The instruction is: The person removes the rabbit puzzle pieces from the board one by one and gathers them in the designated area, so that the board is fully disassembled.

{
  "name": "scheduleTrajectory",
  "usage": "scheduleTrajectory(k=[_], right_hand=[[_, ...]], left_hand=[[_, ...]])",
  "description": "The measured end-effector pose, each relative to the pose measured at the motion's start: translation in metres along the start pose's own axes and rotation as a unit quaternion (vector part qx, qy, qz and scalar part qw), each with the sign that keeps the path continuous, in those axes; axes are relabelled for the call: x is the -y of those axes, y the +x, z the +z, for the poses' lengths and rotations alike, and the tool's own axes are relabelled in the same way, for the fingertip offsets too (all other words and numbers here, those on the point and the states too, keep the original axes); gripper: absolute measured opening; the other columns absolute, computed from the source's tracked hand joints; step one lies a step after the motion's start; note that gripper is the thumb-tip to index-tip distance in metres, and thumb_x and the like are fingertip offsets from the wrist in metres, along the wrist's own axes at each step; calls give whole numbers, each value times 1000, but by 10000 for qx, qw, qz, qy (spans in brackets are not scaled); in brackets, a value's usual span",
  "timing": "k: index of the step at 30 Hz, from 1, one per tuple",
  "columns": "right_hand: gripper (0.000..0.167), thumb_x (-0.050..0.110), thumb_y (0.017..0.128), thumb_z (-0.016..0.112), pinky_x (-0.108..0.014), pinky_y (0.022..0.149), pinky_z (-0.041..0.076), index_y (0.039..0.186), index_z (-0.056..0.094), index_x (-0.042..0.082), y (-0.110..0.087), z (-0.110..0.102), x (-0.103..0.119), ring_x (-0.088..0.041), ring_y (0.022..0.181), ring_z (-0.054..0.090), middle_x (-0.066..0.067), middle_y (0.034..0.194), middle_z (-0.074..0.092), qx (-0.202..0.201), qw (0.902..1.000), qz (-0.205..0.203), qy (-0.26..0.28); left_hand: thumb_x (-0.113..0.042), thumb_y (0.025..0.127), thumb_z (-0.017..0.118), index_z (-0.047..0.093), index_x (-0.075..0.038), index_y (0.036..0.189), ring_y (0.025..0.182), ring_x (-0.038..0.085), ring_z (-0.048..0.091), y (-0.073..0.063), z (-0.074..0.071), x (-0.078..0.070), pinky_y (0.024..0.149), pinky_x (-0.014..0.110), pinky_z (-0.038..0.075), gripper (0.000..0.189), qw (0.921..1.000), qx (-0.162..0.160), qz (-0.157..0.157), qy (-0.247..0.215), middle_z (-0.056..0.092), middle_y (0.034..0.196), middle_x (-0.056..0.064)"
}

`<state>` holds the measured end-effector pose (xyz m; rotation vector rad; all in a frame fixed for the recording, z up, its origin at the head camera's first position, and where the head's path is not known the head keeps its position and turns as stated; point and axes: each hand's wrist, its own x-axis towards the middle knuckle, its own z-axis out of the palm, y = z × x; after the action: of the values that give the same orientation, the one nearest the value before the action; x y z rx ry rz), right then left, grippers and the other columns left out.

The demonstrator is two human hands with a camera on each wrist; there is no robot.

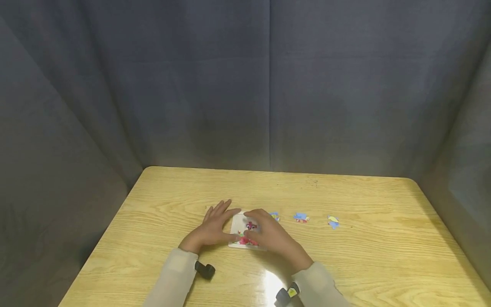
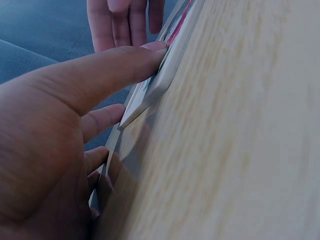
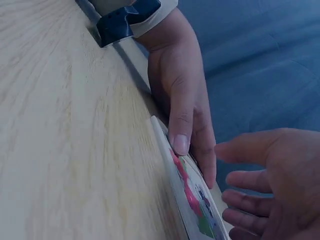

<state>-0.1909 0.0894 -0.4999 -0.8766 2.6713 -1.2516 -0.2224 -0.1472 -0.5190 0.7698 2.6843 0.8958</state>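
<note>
A small white puzzle board (image 1: 238,222) with a purple figure and red and green printing lies flat on the table, between both hands. My left hand (image 1: 213,228) spans its left side; in the left wrist view the thumb (image 2: 135,62) rests on the board's top near a corner and the index finger touches the edge. My right hand (image 1: 274,235) hovers over the board's right part, thumb and fingers apart. In the right wrist view this hand (image 3: 295,185) shows nothing between its fingers. It hides the board's right side in the head view.
Blue and yellow puzzle pieces lie right of the board: one (image 1: 275,216) partly behind the right hand, a second (image 1: 301,217) with some red, and a third (image 1: 333,221) farther right. The wooden table (image 1: 383,256) meets dark curtains (image 1: 192,106) at the back and sides.
</note>
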Motion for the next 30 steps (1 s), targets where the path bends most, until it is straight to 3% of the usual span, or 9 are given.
scheduleTrajectory(k=[11, 20, 30], right_hand=[[46, 21, 91, 65, -53, 99, 46, 131, 57, 1, 2, -1, -7, -36, 127, 44, -13, 139, 48, 5, 9931, 142, -1162], [38, 8, 90, 62, -52, 100, 45, 127, 61, -1, -2, 0, -10, -38, 127, 44, -16, 139, 48, 54, 9919, -29, -1267], [31, 6, 94, 58, -50, 101, 45, 124, 63, 0, -3, 0, -9, -36, 126, 45, -15, 137, 50, -32, 9902, -47, -1395]], left_hand=[[-52, 81, 73, 37, -23, 151, 148, 30, -2, 1, -2, 1, 115, 54, -8, 83, 9999, -28, -50, 104, 7, 163, 9], [-52, 81, 73, 36, -22, 151, 148, 29, -4, 0, -1, 0, 115, 53, -10, 84, 9999, 29, -98, -92, 5, 163, 9], [-54, 81, 73, 37, -23, 151, 149, 29, -3, 0, 0, -1, 115, 53, -9, 85, 9999, 4, -117, -94, 6, 163, 9]])
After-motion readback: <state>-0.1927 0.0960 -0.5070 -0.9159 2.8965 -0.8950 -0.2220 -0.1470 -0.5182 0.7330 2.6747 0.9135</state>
